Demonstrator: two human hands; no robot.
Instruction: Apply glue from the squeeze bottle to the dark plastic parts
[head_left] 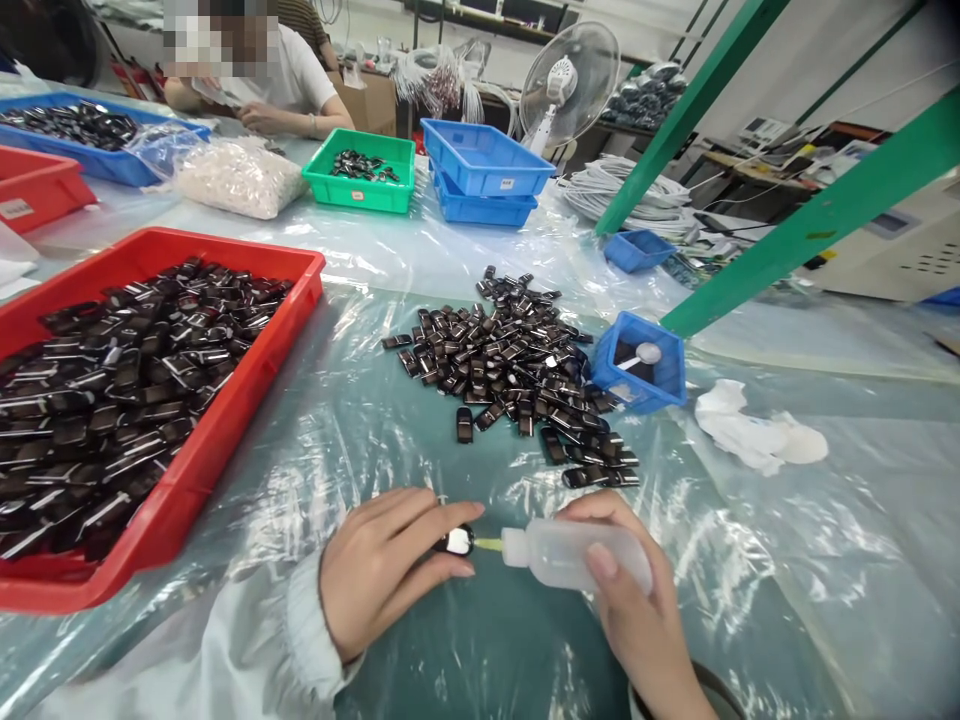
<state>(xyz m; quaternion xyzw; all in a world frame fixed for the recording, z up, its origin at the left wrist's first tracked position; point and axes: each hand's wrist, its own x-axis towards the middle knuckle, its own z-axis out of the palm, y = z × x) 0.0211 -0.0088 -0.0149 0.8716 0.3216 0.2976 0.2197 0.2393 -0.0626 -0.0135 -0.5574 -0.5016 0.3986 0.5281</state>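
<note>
My left hand (390,570) is closed on a small black plastic casing (456,541), pinched between thumb and fingers just above the table. A bright white reflection lies on the casing's face. In my right hand (637,590) is a translucent white squeeze bottle (566,552), held on its side. Its thin yellowish nozzle points left, and the tip meets or nearly meets the casing's right end. Beyond both hands lies a loose pile of similar black casings (495,350) on the plastic-covered table (420,460).
A red tray (247,400) full of black casings stands at left. Right of the pile are a small blue bin (645,395) and crumpled white tissue (750,430). Further back are a green tray (360,195), stacked blue trays (487,180), a fan (562,85) and another person (292,90).
</note>
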